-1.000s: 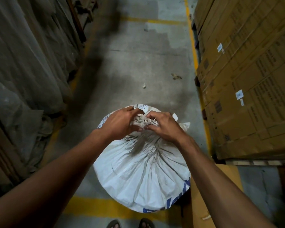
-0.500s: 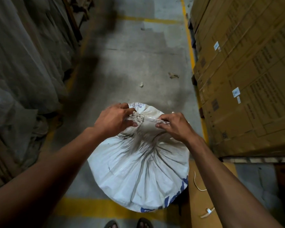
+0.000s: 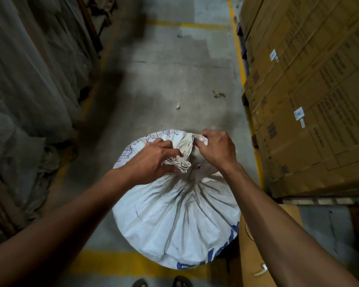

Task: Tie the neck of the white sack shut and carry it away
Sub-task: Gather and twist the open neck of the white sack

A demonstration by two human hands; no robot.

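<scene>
A full white woven sack with blue print stands upright on the concrete floor just in front of my feet. Its top is gathered into a bunched neck with pleats fanning out below. My left hand grips the bunched neck from the left. My right hand is closed on the far end of the gathered fabric, to the upper right of the left hand. Any cord or tie is hidden under my fingers.
Tall stacked cardboard cartons on a pallet line the right side. Plastic-wrapped goods line the left. A flat cardboard piece lies at the sack's right. Yellow floor lines mark the aisle, with small scraps on the concrete ahead.
My right hand has moved up and over the neck, from pulling a strip out to the right. My left hand has shifted onto the bunched neck.
</scene>
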